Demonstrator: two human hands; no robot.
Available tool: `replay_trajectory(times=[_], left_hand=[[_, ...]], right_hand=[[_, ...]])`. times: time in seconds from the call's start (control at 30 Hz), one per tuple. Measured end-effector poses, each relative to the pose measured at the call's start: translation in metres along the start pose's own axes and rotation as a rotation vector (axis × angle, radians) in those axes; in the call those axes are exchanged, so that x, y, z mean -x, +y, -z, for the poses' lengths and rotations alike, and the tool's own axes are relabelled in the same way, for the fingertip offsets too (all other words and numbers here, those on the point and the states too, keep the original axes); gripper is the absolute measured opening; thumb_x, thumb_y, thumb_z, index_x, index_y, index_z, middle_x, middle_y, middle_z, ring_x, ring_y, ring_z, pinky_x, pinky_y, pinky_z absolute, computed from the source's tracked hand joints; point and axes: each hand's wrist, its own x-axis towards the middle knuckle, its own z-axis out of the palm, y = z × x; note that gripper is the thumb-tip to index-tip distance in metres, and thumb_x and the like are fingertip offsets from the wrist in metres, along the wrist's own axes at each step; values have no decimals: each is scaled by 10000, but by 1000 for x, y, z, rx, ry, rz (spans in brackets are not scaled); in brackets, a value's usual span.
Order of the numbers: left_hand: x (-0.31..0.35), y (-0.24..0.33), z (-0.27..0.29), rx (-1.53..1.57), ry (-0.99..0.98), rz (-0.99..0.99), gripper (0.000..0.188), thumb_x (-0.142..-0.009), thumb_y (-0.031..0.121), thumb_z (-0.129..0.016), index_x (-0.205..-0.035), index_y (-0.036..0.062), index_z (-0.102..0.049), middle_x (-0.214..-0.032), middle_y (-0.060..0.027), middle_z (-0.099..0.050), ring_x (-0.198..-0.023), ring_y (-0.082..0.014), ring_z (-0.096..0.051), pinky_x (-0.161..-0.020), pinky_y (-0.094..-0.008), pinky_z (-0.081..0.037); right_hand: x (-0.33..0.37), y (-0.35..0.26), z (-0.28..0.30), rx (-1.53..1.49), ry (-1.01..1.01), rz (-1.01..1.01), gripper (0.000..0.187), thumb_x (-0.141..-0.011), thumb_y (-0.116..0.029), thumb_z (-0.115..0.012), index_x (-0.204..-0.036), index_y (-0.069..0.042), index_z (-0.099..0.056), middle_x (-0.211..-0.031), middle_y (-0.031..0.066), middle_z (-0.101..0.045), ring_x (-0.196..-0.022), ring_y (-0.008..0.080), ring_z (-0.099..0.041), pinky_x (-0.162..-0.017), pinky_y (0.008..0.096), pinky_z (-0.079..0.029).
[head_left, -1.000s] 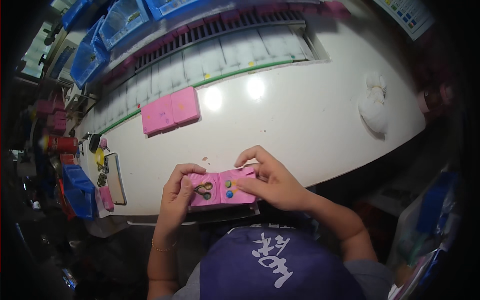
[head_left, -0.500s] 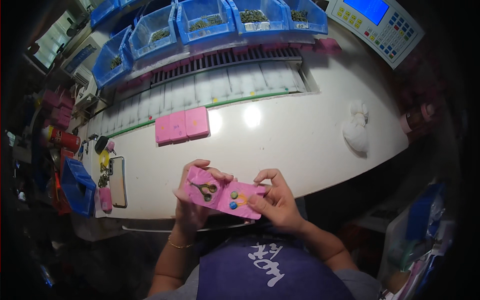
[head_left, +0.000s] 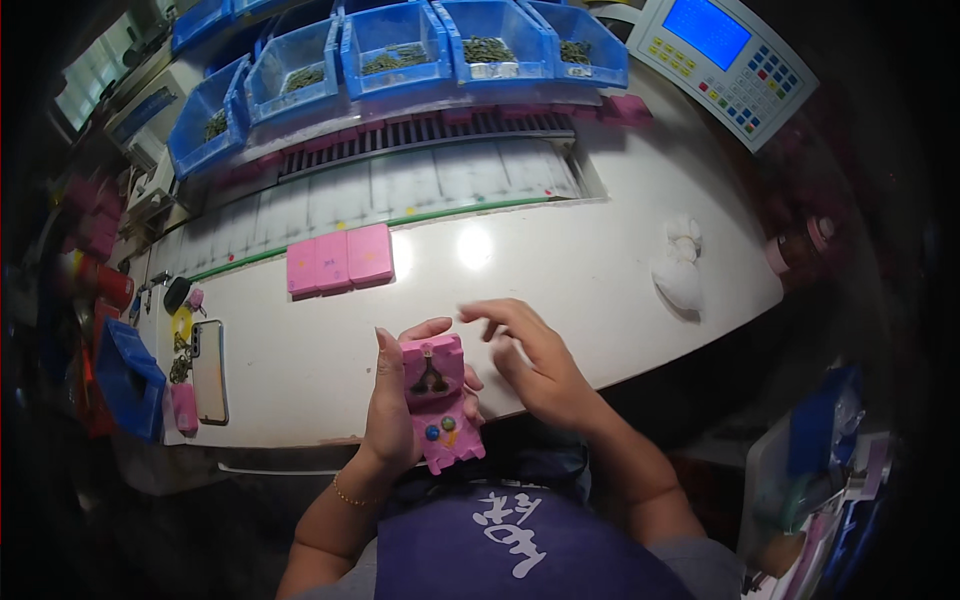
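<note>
My left hand (head_left: 392,412) holds an opened pink rubber mould (head_left: 448,408), thumb along one side and fingers behind it. Its upper half has a dark forked hollow (head_left: 430,380). In the lower half sit a blue round piece (head_left: 433,433) and a green one (head_left: 448,424), with a yellowish branching shape beside them. My right hand (head_left: 538,365) hovers just right of the mould, touching nothing, its fingers apart, bent and a little blurred.
Three pink blocks (head_left: 340,260) lie side by side on the white table. A phone (head_left: 209,372) is at left, a white tied cloth bag (head_left: 680,275) at right. Blue bins (head_left: 397,75) with small dark pieces line the back, beside a control panel (head_left: 725,65).
The mould has turned upright, its second half now below the first. My right hand has let go of it and lifted away to the upper right. The whole view has shifted slightly.
</note>
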Motion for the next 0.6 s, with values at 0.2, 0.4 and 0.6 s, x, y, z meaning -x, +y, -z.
replay_trajectory(times=[0.2, 0.4, 0.6], left_hand=[[4, -5, 9, -122, -257, -80, 654, -937, 548, -549, -1312, 26, -426, -1157, -126, -547, -751, -216, -648, -668, -386, -577], [14, 0, 6, 118, -162, 134, 481, -884, 74, -698, -1252, 23, -392, -924, -108, -565, -734, -185, -628, -688, -358, -579], [12, 12, 9, 23, -256, 220, 508, -816, 49, -737, -1217, 23, -426, -902, -92, -591, -763, -187, -650, -718, -345, -578]], right_hand=[[-13, -4, -9, -641, -88, -235, 266, -1063, -145, -446, -1270, -2, -535, -950, 28, -610, -894, 70, -584, -794, 223, -489], [-10, -3, 1, -486, -156, -133, 324, -1061, -196, -463, -1308, -3, -547, -952, 67, -632, -865, 113, -594, -814, 265, -496], [-4, -4, 1, -522, -324, -82, 330, -1042, -193, -513, -1310, -4, -554, -1030, 74, -669, -934, 110, -624, -827, 250, -505]])
